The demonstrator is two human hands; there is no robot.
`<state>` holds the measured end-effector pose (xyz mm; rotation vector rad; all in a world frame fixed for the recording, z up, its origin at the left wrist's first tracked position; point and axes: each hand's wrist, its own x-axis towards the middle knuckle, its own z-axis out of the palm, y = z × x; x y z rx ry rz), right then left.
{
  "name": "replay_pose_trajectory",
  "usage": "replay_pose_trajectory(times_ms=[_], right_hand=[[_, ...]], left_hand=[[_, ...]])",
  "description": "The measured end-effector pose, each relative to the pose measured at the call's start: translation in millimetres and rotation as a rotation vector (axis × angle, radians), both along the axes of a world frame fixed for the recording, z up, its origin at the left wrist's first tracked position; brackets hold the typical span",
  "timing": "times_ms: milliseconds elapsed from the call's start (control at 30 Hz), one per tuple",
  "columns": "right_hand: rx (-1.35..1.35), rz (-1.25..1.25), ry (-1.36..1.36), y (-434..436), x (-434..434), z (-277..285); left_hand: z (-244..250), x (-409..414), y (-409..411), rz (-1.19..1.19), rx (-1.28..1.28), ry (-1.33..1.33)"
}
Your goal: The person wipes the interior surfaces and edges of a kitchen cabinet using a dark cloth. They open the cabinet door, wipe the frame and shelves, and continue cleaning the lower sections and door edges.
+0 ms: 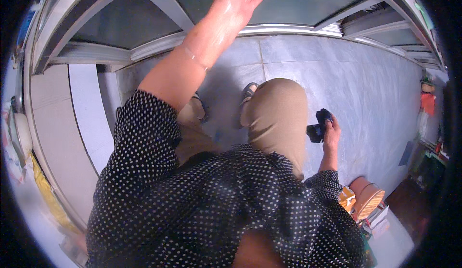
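My left hand (238, 2) is stretched out at the top centre, in front of a framed glass panel (296, 0). Its fingers point up and away; whether they touch the glass or frame is unclear, and no object shows in it. A thin clear band circles that forearm. At the right, beside my bent knee, my right hand (332, 129) grips a dark, crumpled cloth-like item (317, 132) above the floor. Part of that item is hidden by the fingers.
Grey floor tiles (364, 87) lie under my sandalled feet. Metal frames run along the top. A container with a wood-patterned lid (370, 203) and a yellow-orange package (346, 198) stand at the lower right. A red item (428, 103) is at the far right, a yellow cloth-like strip (47, 192) at the left.
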<state>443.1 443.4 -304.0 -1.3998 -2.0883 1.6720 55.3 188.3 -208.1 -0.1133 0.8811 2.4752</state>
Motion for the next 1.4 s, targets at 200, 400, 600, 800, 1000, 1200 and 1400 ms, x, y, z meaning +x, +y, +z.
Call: replay_pose_trajectory(times_ms=[200, 400, 600, 800, 1000, 1200, 1400], right_hand=[[-0.121, -0.015, 0.114, 8.2, -2.7, -23.4], [-0.116, -0.086, 0.083, 8.0, 9.2, -24.7], [-0.262, -0.26, 0.125, 14.1, 40.3, -40.4], [-0.734, -0.435, 0.426, 27.3, 6.5, -63.9], [-0.939, -0.563, 0.734, 50.5, -79.9, -112.3], [-0.811, -0.554, 0.772, 132.7, -191.6, -148.9], [-0.345, -0.425, 0.783, 270.7, -286.9, -201.7]], left_hand=[[-35.7, 2.2, -96.5, 0.415, -0.686, 0.02], [-14.3, -35.0, -76.9, 0.199, -0.819, 0.288], [-4.1, -25.3, -28.3, 0.085, -0.737, 0.389], [12.9, -21.0, -2.5, 0.049, -0.894, 0.483], [-6.3, -15.7, 3.1, 0.23, -0.955, 0.539], [-1.7, -28.3, -6.6, 0.275, -1.071, 0.614], [-6.5, -33.2, -10.3, 0.278, -1.141, 0.611]])
